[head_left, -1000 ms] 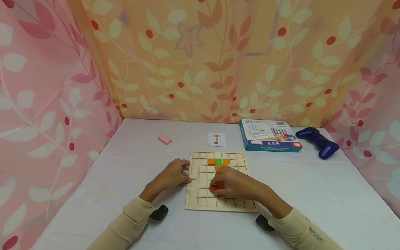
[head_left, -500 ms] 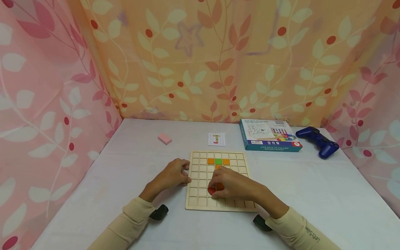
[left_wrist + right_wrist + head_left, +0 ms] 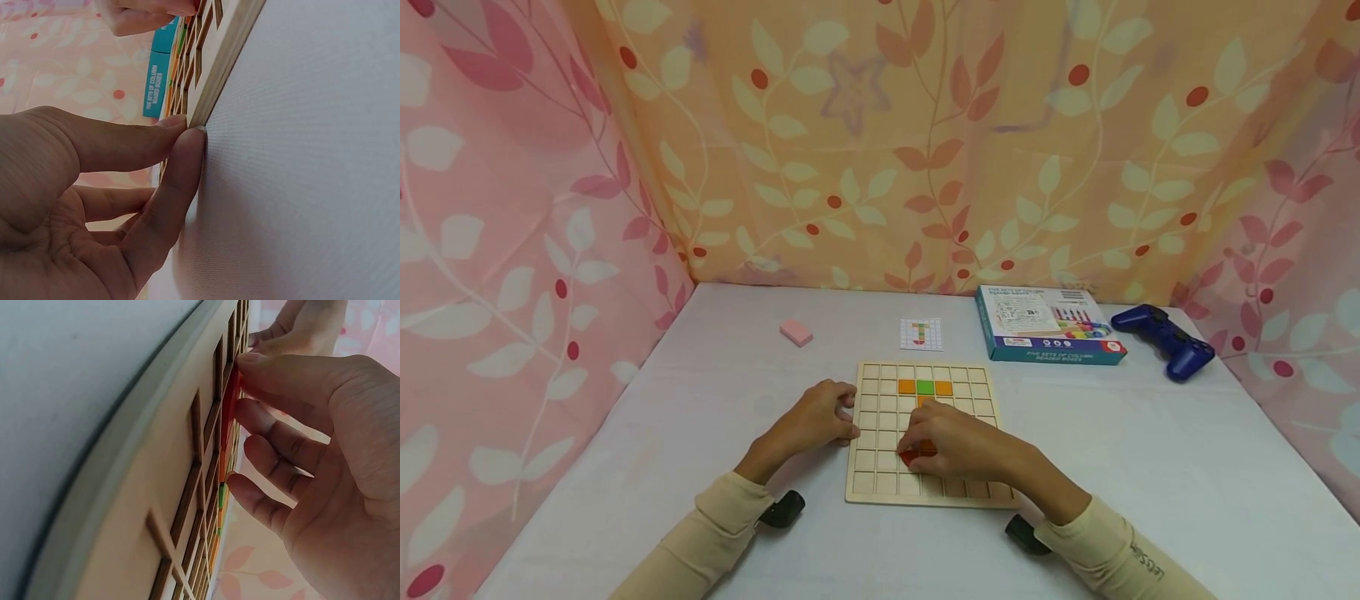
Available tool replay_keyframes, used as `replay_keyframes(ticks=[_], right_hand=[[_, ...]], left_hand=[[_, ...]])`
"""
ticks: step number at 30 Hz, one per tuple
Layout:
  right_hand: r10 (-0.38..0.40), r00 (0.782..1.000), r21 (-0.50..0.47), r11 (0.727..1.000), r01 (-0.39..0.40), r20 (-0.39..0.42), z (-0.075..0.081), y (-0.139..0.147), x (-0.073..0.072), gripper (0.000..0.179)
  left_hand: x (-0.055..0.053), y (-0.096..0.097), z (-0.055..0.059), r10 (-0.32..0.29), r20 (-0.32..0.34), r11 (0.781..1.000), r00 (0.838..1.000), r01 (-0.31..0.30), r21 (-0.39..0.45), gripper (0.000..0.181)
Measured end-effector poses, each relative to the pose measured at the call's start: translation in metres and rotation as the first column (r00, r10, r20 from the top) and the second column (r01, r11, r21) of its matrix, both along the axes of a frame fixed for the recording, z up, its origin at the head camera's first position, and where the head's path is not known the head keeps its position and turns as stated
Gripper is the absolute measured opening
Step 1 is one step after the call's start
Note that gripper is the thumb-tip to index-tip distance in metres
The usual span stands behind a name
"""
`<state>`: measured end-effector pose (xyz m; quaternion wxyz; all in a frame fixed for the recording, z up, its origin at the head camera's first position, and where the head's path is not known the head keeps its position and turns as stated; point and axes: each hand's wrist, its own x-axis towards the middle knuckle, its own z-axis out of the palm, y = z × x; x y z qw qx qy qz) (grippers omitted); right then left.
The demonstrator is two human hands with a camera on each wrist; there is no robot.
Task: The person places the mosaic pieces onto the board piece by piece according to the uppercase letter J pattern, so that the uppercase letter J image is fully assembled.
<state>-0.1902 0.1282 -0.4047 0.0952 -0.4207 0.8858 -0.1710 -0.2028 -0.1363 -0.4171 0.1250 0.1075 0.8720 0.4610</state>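
Observation:
A square wooden grid board point(image 3: 862, 483) lies on the white table. Several orange and green square tiles sit in its cells, including a green tile point(image 3: 924, 387) between two orange ones in an upper row. At the board's left edge, my left hand point(image 3: 811, 417) pinches the rim between thumb and finger, as the left wrist view shows. My right hand point(image 3: 966, 442) is over the lower middle of the board. Its thumb and index finger hold a red piece point(image 3: 908, 458) with a curved edge, down at the cells; the fingers partly cover it and the orange tiles beside it.
Behind the board lies a small pattern card point(image 3: 921, 334) with a printed coloured figure. A pink block point(image 3: 796, 332) rests to the left. At the back right are a flat teal-edged box point(image 3: 1051, 325) and a blue game controller point(image 3: 1163, 342). Patterned curtains point(image 3: 880, 150) surround the table.
My right hand has shifted slightly left with the red piece, which now lies lower and flatter against the board. The left hand stays at the board's edge.

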Motion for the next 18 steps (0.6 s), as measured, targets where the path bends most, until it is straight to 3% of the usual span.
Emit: replay_keyframes(ticks=[5, 9, 14, 18], right_hand=[[-0.007, 1.0, -0.015, 1.0, 0.007, 0.002, 0.001, 0.005, -0.001, 0.023], [-0.058, 0.998, -0.039, 0.998, 0.059, 0.019, 0.002, 0.02, -0.003, 0.023], [-0.156, 0.986, -0.068, 0.985, 0.16, 0.057, 0.003, 0.056, -0.006, 0.021], [-0.288, 0.955, -0.057, 0.955, 0.292, 0.066, 0.003, 0.093, -0.009, 0.022]], left_hand=[[0.0, 0.001, 0.0, 0.004, 0.003, 1.0, 1.0, -0.004, -0.001, 0.055], [0.0, 0.002, 0.0, 0.005, 0.021, 1.0, 1.0, -0.005, 0.011, 0.055], [-0.001, -0.003, 0.0, -0.032, 0.017, 0.999, 0.999, 0.032, -0.032, 0.054], [-0.002, -0.009, 0.002, -0.063, 0.01, 0.995, 0.998, 0.063, -0.073, 0.063]])
